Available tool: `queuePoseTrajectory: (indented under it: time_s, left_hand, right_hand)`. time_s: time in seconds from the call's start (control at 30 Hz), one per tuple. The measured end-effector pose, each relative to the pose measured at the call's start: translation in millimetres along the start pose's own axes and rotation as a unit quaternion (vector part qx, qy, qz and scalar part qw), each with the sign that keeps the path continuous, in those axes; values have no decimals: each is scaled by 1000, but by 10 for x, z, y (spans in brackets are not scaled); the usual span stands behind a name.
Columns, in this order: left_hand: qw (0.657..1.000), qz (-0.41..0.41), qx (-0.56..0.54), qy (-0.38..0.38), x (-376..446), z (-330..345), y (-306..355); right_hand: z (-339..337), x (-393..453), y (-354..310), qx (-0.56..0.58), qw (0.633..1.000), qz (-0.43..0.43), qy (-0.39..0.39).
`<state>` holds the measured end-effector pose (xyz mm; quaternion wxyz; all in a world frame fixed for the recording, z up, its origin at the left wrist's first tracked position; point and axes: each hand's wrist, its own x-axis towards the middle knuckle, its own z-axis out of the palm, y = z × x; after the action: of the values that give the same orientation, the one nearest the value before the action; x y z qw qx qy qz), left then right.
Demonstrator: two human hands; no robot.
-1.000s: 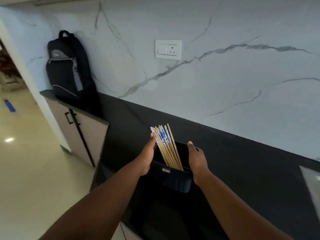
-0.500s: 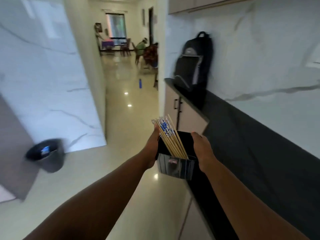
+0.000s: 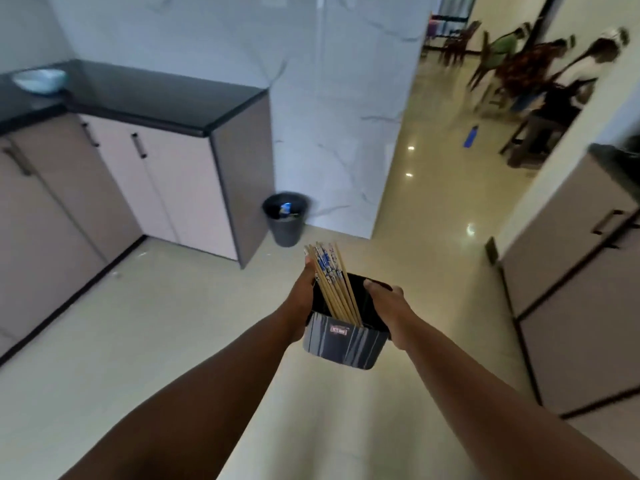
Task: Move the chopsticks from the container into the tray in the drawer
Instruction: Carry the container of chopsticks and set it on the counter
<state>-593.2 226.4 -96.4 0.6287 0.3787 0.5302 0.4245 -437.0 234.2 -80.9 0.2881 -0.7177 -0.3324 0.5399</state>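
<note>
Black container [image 3: 344,344] of chopsticks [image 3: 332,285] gripped by both hands, left [image 3: 303,299] and right [image 3: 389,306], arms outstretched

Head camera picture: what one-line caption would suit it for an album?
Both hands, left and right, carry a dark container of chopsticks over a kitchen floor.

This is a home kitchen opening onto a dining area. Beige base cabinets [image 3: 166,188] with dark bar handles carry a black stone counter [image 3: 156,98], where a pale bowl [image 3: 38,80] sits. White veined marble walls [image 3: 339,109] rise above a glossy cream floor [image 3: 156,327]. A black bin [image 3: 285,218] stands at the cabinet's end. Beyond, people sit on chairs [image 3: 491,53].
</note>
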Motion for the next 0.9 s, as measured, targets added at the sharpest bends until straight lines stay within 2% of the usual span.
queuePoseTrajectory:
  time_s: [0.17,0.33,0.63,0.9]
  left_hand:
    - [997,-27,1,78,-140,-1577,-150]
    - [981,-41,-63,181,-454,-2846,-169]
    - [911,-53,-103,395,-1073,-4616,-114]
    - [832,-12,-135,538,-1480,-5952,366]
  right_hand:
    - [1604,-19,-145,-74,993,50,-78]
    - [2934,-229,-363,-176,961,108,-181]
    - [5061,-555,-786,-331,858,72,-386]
    - [6758,-1037,-1517,-412,760,6,-503]
